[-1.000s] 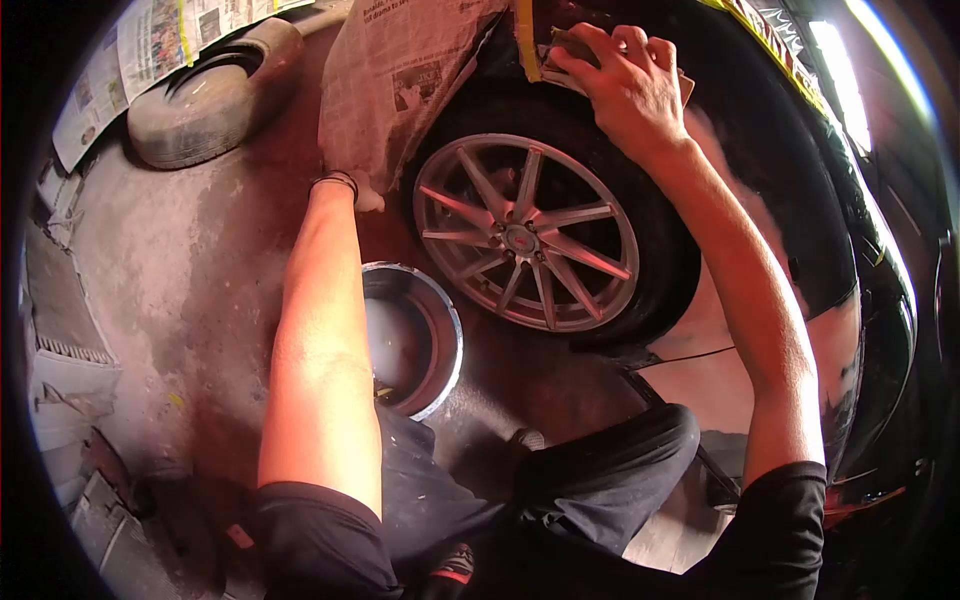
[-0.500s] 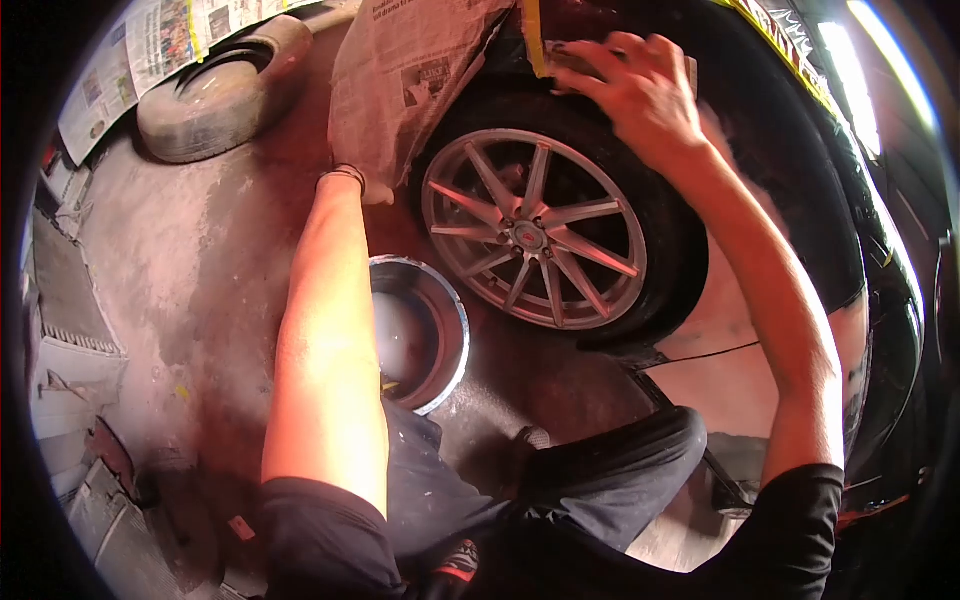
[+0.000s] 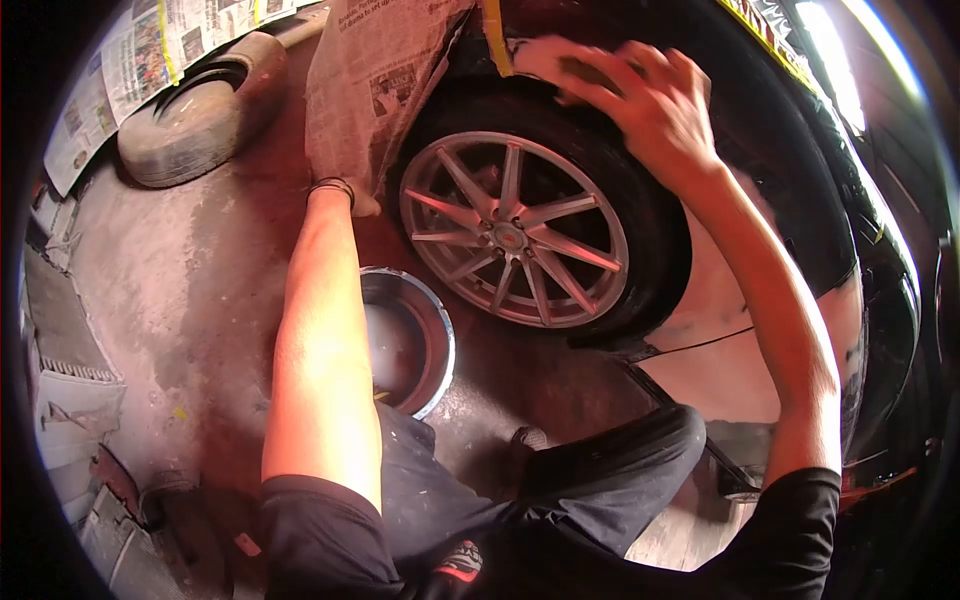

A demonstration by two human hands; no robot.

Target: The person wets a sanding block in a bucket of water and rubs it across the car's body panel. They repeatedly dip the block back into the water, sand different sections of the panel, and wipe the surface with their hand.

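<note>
My right hand (image 3: pixel 668 112) reaches up to the car's fender (image 3: pixel 745 120) above the wheel arch, its fingers bent over a flat, block-like piece that I cannot make out. Beside those fingers is a pale patch (image 3: pixel 538 58) on the panel, bordered by yellow tape (image 3: pixel 497 38). Stretched forward, my left hand (image 3: pixel 362 202) is at the lower edge of a hanging newspaper sheet (image 3: pixel 352 105), which hides most of its fingers. Between my two arms stands the wheel, with a silver multi-spoke rim (image 3: pixel 510 238) and a black tyre (image 3: pixel 660 270).
A round bucket (image 3: pixel 440 350) with cloudy liquid sits on the floor beside my left forearm. Farther left lies a loose tyre (image 3: pixel 185 140) under newspaper (image 3: pixel 120 75). Car panel parts (image 3: pixel 75 400) are along the left edge. The car door (image 3: pixel 720 370) is at my right.
The view has shifted slightly, so the wheel and bucket appear farther left. My right hand has moved a little right and down relative to the yellow tape, uncovering more of the pale patch.
</note>
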